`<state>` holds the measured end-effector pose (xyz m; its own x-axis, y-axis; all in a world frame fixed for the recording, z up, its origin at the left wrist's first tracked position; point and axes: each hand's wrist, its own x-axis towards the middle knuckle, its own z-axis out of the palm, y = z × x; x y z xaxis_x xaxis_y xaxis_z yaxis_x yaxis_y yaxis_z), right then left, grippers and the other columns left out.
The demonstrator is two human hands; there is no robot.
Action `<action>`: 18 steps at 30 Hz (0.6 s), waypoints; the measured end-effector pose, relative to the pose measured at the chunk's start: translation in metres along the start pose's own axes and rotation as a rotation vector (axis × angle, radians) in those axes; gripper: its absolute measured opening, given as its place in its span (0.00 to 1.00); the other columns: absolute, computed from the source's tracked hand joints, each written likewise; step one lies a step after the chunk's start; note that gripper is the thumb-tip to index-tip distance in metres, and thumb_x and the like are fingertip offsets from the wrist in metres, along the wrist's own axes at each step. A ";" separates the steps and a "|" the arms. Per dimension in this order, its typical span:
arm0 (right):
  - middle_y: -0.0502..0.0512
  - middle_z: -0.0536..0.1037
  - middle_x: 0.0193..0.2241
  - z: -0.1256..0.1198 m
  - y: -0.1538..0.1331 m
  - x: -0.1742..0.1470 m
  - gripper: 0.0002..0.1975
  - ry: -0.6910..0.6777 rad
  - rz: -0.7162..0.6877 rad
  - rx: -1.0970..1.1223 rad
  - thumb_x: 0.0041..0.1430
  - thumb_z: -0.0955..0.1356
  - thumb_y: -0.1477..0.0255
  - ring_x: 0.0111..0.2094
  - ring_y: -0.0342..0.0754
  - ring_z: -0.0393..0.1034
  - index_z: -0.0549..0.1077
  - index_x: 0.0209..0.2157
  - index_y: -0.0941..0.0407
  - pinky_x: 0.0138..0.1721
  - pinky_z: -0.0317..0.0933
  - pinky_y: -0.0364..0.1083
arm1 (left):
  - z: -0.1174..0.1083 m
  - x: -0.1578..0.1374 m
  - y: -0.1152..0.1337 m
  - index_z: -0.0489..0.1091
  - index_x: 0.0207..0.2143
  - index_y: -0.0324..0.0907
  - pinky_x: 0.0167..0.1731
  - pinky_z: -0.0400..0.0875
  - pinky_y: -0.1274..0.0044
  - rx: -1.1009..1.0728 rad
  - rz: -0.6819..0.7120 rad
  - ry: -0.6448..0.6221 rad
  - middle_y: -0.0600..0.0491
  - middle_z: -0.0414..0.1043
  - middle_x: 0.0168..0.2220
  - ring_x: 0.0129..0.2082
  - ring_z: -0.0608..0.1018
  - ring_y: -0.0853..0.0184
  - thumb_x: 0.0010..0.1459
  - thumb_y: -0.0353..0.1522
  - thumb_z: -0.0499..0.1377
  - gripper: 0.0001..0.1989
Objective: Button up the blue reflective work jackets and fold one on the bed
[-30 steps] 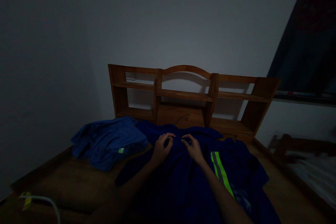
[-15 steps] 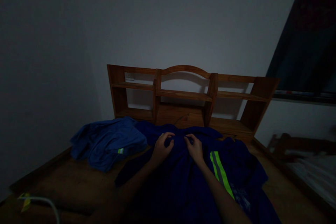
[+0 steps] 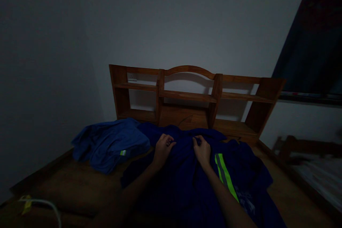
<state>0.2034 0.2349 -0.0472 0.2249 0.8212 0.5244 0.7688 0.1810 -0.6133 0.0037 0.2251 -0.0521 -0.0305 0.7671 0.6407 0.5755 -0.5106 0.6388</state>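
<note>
A dark blue work garment (image 3: 181, 185) lies spread in front of me, with a yellow-green and grey reflective strip (image 3: 226, 176) on its right part. My left hand (image 3: 162, 149) pinches the cloth near its far edge, fingers curled toward the thumb. A short way to the right, my right hand (image 3: 202, 151) pinches the same garment. The cloth runs between both hands. Dim light hides the finer folds. To the left of my left hand lies a lighter blue garment (image 3: 112, 144), crumpled, with a small reflective patch.
A wooden shelf unit (image 3: 187, 95) stands at the back against the wall. The garments lie on a wooden desktop (image 3: 69, 181). A pale cable (image 3: 44, 202) with a yellow tag curves at the lower left. A dark curtain (image 3: 312, 53) hangs at the right.
My hands have moved farther apart, the left one slightly left and the right one slightly right. The dark blue cloth between them is spread wider. The lighter garment has not moved.
</note>
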 end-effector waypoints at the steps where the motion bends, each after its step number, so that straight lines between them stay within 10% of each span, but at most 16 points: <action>1: 0.54 0.76 0.33 0.000 0.000 0.000 0.13 -0.003 -0.005 0.001 0.59 0.60 0.62 0.35 0.51 0.71 0.71 0.38 0.53 0.36 0.58 0.45 | 0.000 0.000 -0.002 0.67 0.30 0.41 0.32 0.66 0.78 -0.015 -0.012 -0.003 0.53 0.66 0.33 0.31 0.71 0.70 0.52 0.33 0.59 0.05; 12: 0.55 0.77 0.32 0.003 0.003 0.000 0.13 -0.018 -0.022 -0.040 0.59 0.60 0.62 0.35 0.52 0.71 0.71 0.38 0.52 0.34 0.57 0.45 | 0.013 -0.001 -0.033 0.69 0.30 0.39 0.28 0.63 0.78 -0.031 -0.253 -0.339 0.53 0.71 0.27 0.28 0.72 0.68 0.45 0.41 0.63 0.14; 18: 0.54 0.76 0.32 0.003 0.003 0.001 0.13 -0.008 -0.034 -0.027 0.59 0.59 0.61 0.34 0.52 0.71 0.71 0.37 0.52 0.34 0.58 0.45 | 0.009 -0.001 -0.020 0.68 0.27 0.40 0.28 0.62 0.79 -0.041 -0.151 -0.236 0.55 0.71 0.26 0.27 0.72 0.69 0.49 0.43 0.60 0.14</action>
<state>0.2042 0.2375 -0.0502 0.1935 0.8192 0.5399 0.7921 0.1943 -0.5787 -0.0003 0.2380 -0.0687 0.0803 0.9026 0.4230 0.5452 -0.3950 0.7394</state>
